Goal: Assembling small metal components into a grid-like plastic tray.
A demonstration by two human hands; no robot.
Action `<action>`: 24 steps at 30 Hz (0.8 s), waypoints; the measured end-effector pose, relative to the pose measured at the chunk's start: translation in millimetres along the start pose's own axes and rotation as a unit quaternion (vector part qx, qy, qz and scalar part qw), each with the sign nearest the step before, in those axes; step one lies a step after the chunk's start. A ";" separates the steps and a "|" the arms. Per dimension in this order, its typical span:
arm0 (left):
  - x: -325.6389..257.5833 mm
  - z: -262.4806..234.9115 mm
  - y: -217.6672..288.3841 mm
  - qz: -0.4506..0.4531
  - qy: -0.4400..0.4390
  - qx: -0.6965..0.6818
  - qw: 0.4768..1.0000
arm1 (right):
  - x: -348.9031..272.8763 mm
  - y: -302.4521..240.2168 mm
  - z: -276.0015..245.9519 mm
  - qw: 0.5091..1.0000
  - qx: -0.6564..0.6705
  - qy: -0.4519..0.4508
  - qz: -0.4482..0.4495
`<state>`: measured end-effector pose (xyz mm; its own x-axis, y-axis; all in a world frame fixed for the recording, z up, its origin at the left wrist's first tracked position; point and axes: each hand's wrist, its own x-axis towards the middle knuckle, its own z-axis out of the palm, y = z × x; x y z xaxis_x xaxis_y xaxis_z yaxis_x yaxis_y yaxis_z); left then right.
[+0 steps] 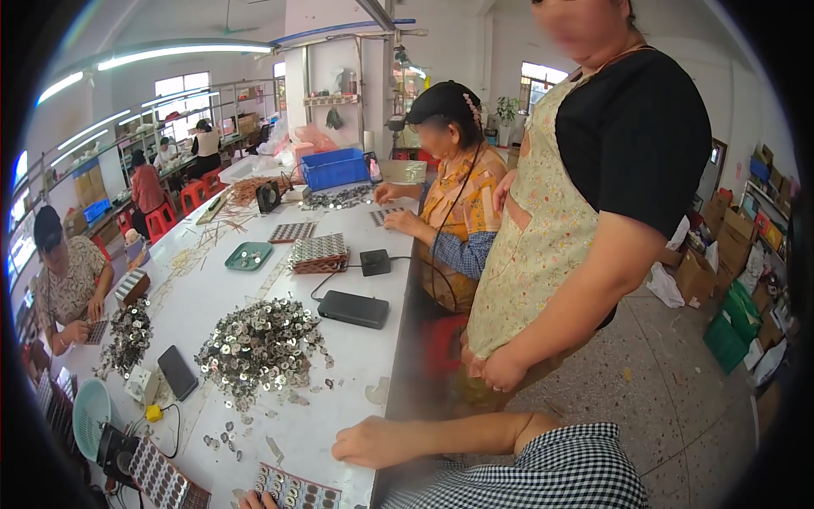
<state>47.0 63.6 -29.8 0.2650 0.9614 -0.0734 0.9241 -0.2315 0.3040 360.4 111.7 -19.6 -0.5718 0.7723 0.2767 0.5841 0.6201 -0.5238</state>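
At the lower edge, a flat reddish-brown tray (298,490) carries rows of small round metal pieces, with dark round places at its right side. Fingertips of my left hand (258,501) press on the tray's left part; the rest of that hand is cut off. My right hand (366,442) rests near the table's right edge, above and right of the tray, its fingers curled in. Whatever those fingers hold, if anything, is hidden. Beyond both hands lies a big heap of small metal pieces (259,346), with a few loose pieces (222,439) scattered nearer.
A second tray (165,477), a black phone (177,373), a dark power bank (354,310), stacked trays (319,254) and a green dish (248,256) lie about the white table (356,360). A person in an apron (543,220) stands close right; others sit working around the table.
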 end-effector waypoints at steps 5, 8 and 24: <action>-1.8 -3.0 3.1 -0.021 -0.010 -0.010 1.000 | 3.3 -3.1 -2.6 0.998 0.056 0.005 -0.012; -2.0 -0.9 2.1 -0.007 -0.004 -0.004 1.000 | 4.4 -2.5 -3.4 0.998 0.056 -0.005 -0.016; -3.2 -1.2 1.1 -0.014 -0.015 -0.017 1.000 | 9.0 -1.9 4.9 0.995 0.079 -0.045 -0.028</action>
<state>46.8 60.4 -28.1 0.2478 0.9625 -0.1106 0.9218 -0.1991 0.3326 351.3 116.8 -20.1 -0.6542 0.7176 0.2388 0.4568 0.6266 -0.6315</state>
